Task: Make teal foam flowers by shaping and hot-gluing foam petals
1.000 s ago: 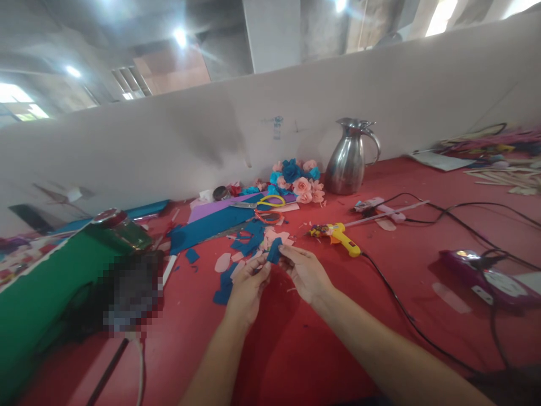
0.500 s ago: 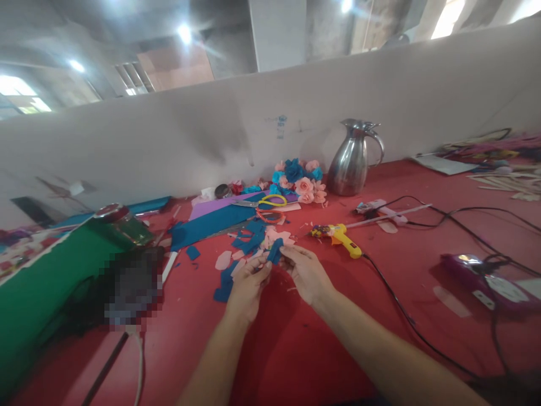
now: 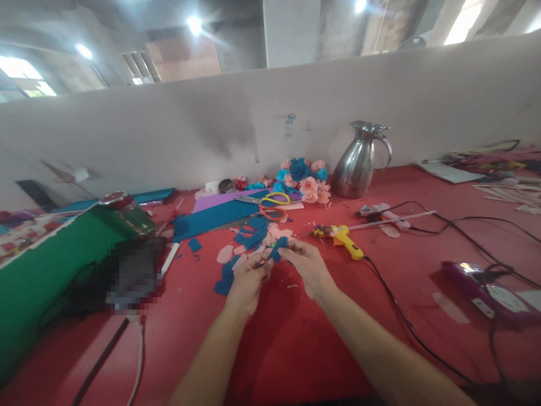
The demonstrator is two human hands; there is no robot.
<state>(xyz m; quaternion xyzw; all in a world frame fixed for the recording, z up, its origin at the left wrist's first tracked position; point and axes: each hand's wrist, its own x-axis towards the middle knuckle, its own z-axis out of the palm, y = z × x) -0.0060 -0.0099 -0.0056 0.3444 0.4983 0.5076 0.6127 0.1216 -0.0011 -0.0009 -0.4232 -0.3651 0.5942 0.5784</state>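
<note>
A small dark blue paper piece (image 3: 278, 248) is held up between my two hands over the red table. My left hand (image 3: 250, 277) pinches its lower left side, and my right hand (image 3: 307, 267) pinches its right edge. Under and behind them lie blue paper scraps (image 3: 227, 276) and pink paper petals (image 3: 225, 254). Farther back, scissors with yellow handles (image 3: 276, 198) rest on a blue paper strip (image 3: 215, 220), beside an orange-red handle loop (image 3: 273, 212). A yellow glue gun (image 3: 347, 243) lies to the right of my right hand.
Pink and blue paper flowers (image 3: 302, 177) and a steel jug (image 3: 358, 160) stand by the back wall. A pink glue gun (image 3: 391, 216), cables and a purple power strip (image 3: 486, 290) are at right. At left are a glass jar (image 3: 129, 213) and a green board (image 3: 54, 282).
The view has shifted slightly, so most things on the table appear a little farther right. Both hands keep their pinch on the blue paper, with only a slight change in its angle.
</note>
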